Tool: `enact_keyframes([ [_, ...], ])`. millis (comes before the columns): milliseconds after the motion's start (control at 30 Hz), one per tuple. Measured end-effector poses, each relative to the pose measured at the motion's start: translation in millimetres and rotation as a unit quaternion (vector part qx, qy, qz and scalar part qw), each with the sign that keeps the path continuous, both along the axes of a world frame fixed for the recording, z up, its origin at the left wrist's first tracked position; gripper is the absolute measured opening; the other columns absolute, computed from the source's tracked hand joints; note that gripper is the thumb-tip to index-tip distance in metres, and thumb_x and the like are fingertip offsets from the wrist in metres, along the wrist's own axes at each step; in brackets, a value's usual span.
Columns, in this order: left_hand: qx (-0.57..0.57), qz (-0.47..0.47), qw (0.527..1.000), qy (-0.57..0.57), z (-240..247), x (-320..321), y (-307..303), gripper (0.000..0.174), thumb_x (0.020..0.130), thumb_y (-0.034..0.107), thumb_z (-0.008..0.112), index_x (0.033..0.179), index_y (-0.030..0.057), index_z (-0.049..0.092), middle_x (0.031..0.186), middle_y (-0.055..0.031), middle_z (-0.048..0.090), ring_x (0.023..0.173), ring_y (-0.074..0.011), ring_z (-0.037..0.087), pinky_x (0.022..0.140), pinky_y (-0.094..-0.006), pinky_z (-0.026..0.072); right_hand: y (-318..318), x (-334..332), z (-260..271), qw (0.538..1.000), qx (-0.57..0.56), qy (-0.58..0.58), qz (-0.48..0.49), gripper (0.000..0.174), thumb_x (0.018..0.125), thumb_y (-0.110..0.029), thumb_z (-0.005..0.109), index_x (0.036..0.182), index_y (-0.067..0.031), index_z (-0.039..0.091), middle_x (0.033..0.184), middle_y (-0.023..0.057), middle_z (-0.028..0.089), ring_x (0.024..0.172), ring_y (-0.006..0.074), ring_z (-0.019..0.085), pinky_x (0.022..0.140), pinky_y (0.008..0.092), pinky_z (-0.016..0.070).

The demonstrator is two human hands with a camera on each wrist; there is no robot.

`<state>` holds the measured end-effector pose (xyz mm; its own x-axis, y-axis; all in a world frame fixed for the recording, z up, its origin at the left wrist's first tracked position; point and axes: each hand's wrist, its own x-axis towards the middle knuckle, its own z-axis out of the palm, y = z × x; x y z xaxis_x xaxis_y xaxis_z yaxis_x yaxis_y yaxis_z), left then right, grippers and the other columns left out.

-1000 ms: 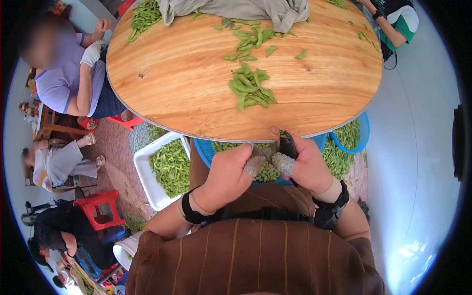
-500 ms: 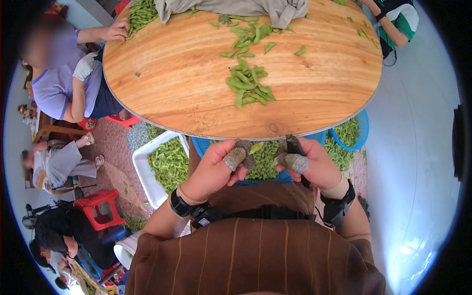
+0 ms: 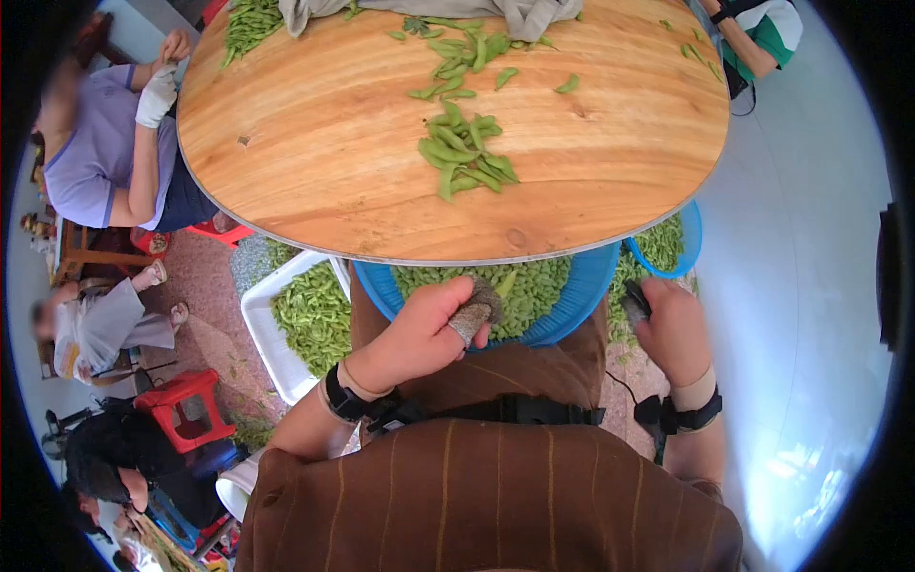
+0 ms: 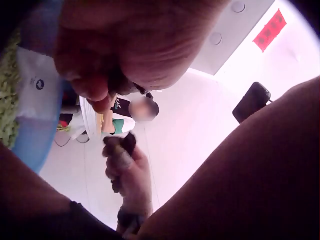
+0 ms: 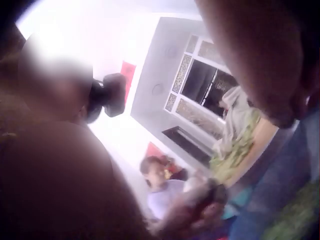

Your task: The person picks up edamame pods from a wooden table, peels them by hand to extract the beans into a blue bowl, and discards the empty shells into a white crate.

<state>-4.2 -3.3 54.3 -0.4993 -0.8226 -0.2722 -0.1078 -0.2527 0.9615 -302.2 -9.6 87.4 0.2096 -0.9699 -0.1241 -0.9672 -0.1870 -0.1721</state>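
In the head view my left hand [image 3: 419, 329] hangs over the blue basin [image 3: 583, 303] of shelled green beans. Its thumb and finger, wrapped in worn grey covers, pinch a green soybean pod [image 3: 506, 283]. My right hand [image 3: 675, 334] is off to the right, apart from the left, above green pods [image 3: 624, 324] on the floor. Its fingers curl round a dark narrow object [image 3: 637, 303]; I cannot tell its kind. In the left wrist view the right hand [image 4: 129, 172] shows a grey thumb wrap and the dark object above and below the fingers.
A round wooden table [image 3: 315, 181] stands ahead, with soybean pods [image 3: 462, 153] and a grey cloth [image 3: 381, 8] on it. A white crate [image 3: 262, 310] of pods is at left, a blue basket [image 3: 693, 238] at right. A person in purple [image 3: 91, 172] sits at the table.
My hands were together over the basin a second ago, then came apart, with a green pod in the left. The right hand has since swung right, past the basin's edge; the left stays over it.
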Motion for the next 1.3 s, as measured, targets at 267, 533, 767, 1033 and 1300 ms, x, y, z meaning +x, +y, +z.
enact_keyframes([
  [267, -0.204, -0.051, 0.975, -0.073, 11, -7, 1, 0.013, 0.086, 0.002, 0.041, 0.092, 0.0022, 0.052, 0.071, -0.0044, 0.060, 0.055, -0.0118, 0.057, 0.050, -0.0246, 0.0455, -18, 78, 7, 0.912, 0.095, -0.370, 0.148, 0.018, 0.077, -0.014, 0.066, 0.089, -0.0013, 0.061, 0.073, 0.0167, 0.058, 0.068, 0.0324, 0.059, 0.061, 0.0358, 0.0466],
  [533, -0.100, -0.117, 0.988, -0.007, 11, -3, -1, 0.019, 0.082, -0.003, 0.037, 0.094, 0.0006, 0.052, 0.072, -0.0056, 0.062, 0.054, -0.0138, 0.058, 0.049, -0.0261, 0.0472, -26, 75, -18, 0.812, 0.240, -0.526, 0.078, 0.025, 0.077, -0.019, 0.070, 0.094, -0.0015, 0.061, 0.072, 0.0115, 0.060, 0.066, 0.0115, 0.054, 0.062, 0.0298, 0.0464],
  [767, -0.006, -0.158, 0.986, 0.054, 14, -5, -5, 0.021, 0.077, -0.005, 0.037, 0.089, 0.0023, 0.052, 0.072, -0.0040, 0.062, 0.054, -0.0123, 0.056, 0.051, -0.0255, 0.0456, -24, 70, -24, 0.856, 0.208, -0.450, 0.147, 0.025, 0.077, -0.018, 0.070, 0.093, -0.0017, 0.060, 0.071, 0.0100, 0.060, 0.065, 0.0133, 0.057, 0.061, 0.0295, 0.0466],
  [1033, 0.122, -0.100, 0.979, 0.132, 16, 9, -2, 0.014, 0.094, 0.007, 0.040, 0.099, 0.0046, 0.053, 0.074, -0.0006, 0.058, 0.059, -0.0062, 0.052, 0.052, -0.0202, 0.0431, -27, 66, -13, 0.691, 0.420, -0.586, -0.050, 0.015, 0.083, -0.010, 0.064, 0.095, -0.0006, 0.061, 0.079, -0.0019, 0.063, 0.072, 0.0107, 0.057, 0.067, 0.0270, 0.0482],
  [1300, 0.056, -0.107, 0.991, 0.063, 12, 1, -2, 0.013, 0.091, 0.003, 0.040, 0.094, 0.0044, 0.052, 0.075, -0.0007, 0.058, 0.059, -0.0065, 0.052, 0.053, -0.0207, 0.0434, -24, 73, -15, 0.805, 0.254, -0.531, 0.070, 0.023, 0.083, -0.016, 0.067, 0.101, -0.0018, 0.063, 0.082, 0.0010, 0.063, 0.074, 0.0067, 0.055, 0.066, 0.0241, 0.0471],
])
